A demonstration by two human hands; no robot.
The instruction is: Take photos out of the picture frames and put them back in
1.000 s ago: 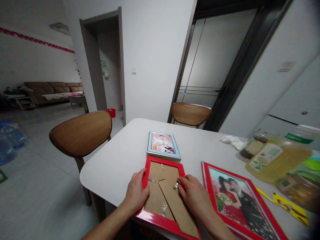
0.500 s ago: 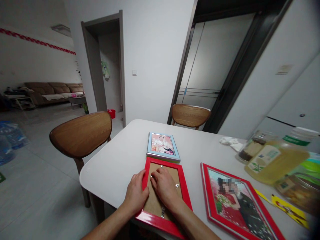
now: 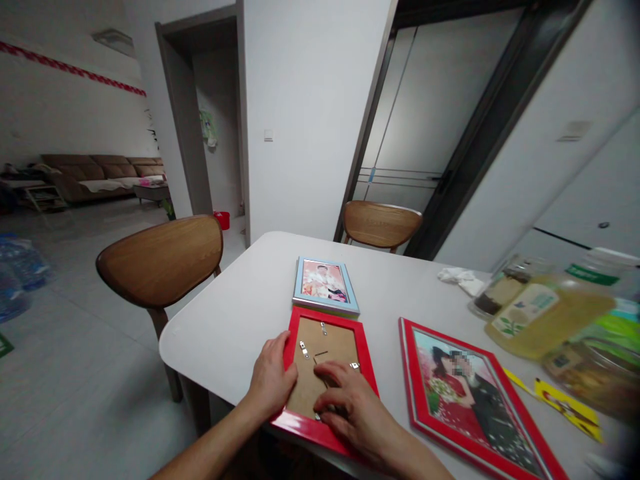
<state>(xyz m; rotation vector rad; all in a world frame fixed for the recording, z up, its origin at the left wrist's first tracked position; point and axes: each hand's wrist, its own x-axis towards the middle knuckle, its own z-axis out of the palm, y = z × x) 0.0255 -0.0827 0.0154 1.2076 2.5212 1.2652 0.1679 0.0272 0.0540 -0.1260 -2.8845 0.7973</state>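
A red picture frame (image 3: 371, 363) lies face down at the table's near edge, its brown backing board (image 3: 334, 338) up. Metal clips sit along the board's edges, such as the left clip (image 3: 304, 350). My left hand (image 3: 273, 373) grips the frame's left side, thumb on the rim. Over the lower right of the board is my right hand (image 3: 357, 407), fingers apart and bent, fingertips close to the bottom clip (image 3: 317, 417), which is partly hidden. Whether they touch it I cannot tell. Just beyond lies a light blue picture frame (image 3: 327, 307), photo up.
A second red frame (image 3: 407, 370) with a couple's photo lies at right. Behind it stand a bottle of yellow liquid (image 3: 550, 313), glass jars (image 3: 510, 287) and a crumpled tissue (image 3: 460, 280). A yellow packet (image 3: 567, 407) lies nearby. Wooden chairs (image 3: 165, 260) stand around the white table (image 3: 225, 333).
My right hand has moved from the left clip down and right toward the bottom clip, its fingers spreading. The left clip now shows uncovered. My left hand stays on the frame.
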